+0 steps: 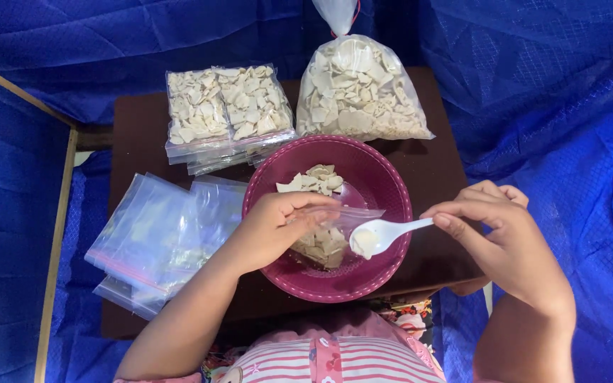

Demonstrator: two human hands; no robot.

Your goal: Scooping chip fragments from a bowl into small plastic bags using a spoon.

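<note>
Overhead, a person seated at a small dark table (pixel 434 170) works over a purple bowl (pixel 384 191). Their left hand (pixel 274 227) is closed on the mouth of a small clear bag (pixel 328 241), fingers pinching its rim and holding it open inside the bowl; the bag hangs just below and to the right of that hand, already part filled with pale chips. The right hand (pixel 505 241) grips the handle of a white spoon (pixel 381 234) between thumb and fingertips, fingers drawn together on it. The spoon reaches leftward from that hand, its loaded scoop at the bag's opening, just beside the left hand's fingertips (the two hands themselves stay apart, the spoon spanning the gap). More chips (pixel 317 181) lie loose at the back of the bowl, just beyond the left hand.

Behind the bowl sit a stack of filled packets (pixel 225 110) on the left and a large tied sack of chips (pixel 360 92) on the right. Empty bags (pixel 157 237) are fanned out at the table's left edge, beside the left forearm. Blue cloth (pixel 548 85) surrounds the table.
</note>
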